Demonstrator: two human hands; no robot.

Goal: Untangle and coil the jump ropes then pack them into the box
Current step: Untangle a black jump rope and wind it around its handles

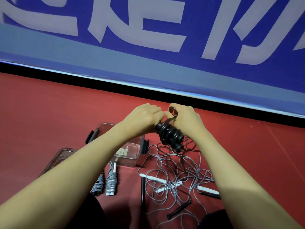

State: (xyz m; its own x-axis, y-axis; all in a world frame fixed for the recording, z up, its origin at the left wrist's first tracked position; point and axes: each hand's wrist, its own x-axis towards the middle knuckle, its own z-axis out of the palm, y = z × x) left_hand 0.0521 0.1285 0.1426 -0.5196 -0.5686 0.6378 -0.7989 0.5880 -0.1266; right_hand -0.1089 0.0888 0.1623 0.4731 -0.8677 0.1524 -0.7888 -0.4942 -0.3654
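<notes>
My left hand grips the upper end of a black jump rope bundle, its cord wound round the handles. My right hand pinches a loop of that black cord above the bundle. Below the hands a tangle of grey and black ropes lies on the red floor, with white handles and black handles mixed in. Two coiled grey ropes lie side by side near my left forearm. The clear plastic box stands open behind them.
The box's lid lies flat to the left of the box, partly under my left forearm. A blue banner with large white characters runs along the wall, with a black strip at its foot.
</notes>
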